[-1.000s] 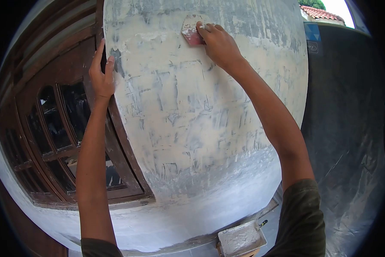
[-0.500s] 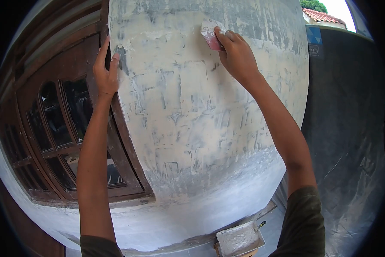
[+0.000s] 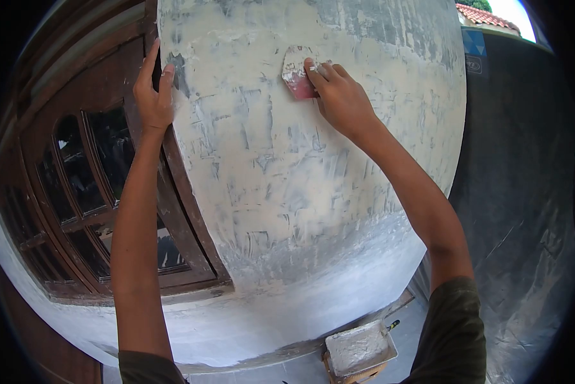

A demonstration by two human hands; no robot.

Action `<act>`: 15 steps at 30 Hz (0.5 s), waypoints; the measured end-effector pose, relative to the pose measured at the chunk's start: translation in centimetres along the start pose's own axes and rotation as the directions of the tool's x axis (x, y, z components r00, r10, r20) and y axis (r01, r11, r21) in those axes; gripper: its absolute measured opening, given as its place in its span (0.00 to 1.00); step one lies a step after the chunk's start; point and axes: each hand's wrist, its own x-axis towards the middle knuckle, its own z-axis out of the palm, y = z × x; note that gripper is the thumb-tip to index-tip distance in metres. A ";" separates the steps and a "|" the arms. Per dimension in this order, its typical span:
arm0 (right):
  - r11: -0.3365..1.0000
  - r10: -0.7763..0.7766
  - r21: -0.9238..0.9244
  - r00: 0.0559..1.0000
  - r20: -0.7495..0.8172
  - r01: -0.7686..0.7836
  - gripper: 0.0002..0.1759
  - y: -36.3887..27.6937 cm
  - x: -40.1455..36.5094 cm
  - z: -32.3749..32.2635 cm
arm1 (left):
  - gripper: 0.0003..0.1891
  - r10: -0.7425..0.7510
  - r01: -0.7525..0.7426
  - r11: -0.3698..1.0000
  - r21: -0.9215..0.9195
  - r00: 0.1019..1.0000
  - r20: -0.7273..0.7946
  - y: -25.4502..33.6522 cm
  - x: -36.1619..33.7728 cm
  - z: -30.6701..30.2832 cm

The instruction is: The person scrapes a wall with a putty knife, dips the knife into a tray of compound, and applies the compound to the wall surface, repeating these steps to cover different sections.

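My right hand (image 3: 342, 96) grips a putty scraper (image 3: 299, 75) with a pinkish-red lower part and white paste smeared over it. The scraper lies against the upper middle of the wall (image 3: 249, 160), which is patchy cream and grey. At the wall's left edge my left hand (image 3: 154, 96) is raised beside the brown window frame (image 3: 194, 224). Its thumb and fingers are apart, and something pale and thin shows beside its palm, too unclear to name.
A tray of white paste (image 3: 359, 349) rests on a support at the wall's foot, with a dark-handled tool (image 3: 393, 325) at its rim. Brown glazed shutters (image 3: 79, 173) stand at the left. A dark sheet (image 3: 518, 173) hangs at the right.
My right hand has moved left and down across the wall with the scraper. My left hand sits slightly higher and further left in view, still at the wall's edge.
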 end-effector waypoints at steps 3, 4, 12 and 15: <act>0.983 -0.008 0.184 1.000 -0.014 0.010 0.27 0.1 -1.1 -2.3 | 0.26 0.040 -0.040 0.999 0.014 0.999 -0.024 -0.1 0.2 -0.1; 0.890 0.184 0.420 0.982 0.030 -0.180 0.24 0.4 -0.7 -3.3 | 0.26 0.025 -0.024 1.000 0.015 1.000 -0.018 -0.1 0.1 -0.1; 0.335 0.555 0.803 0.792 0.255 -0.493 0.10 5.6 3.8 -4.4 | 0.27 0.018 -0.018 1.000 0.009 1.000 -0.020 0.6 0.1 -0.1; 0.655 0.524 0.646 0.851 -0.014 -0.392 0.15 5.9 5.0 -4.3 | 0.27 0.012 -0.012 1.000 0.017 1.000 -0.014 0.7 0.2 -0.1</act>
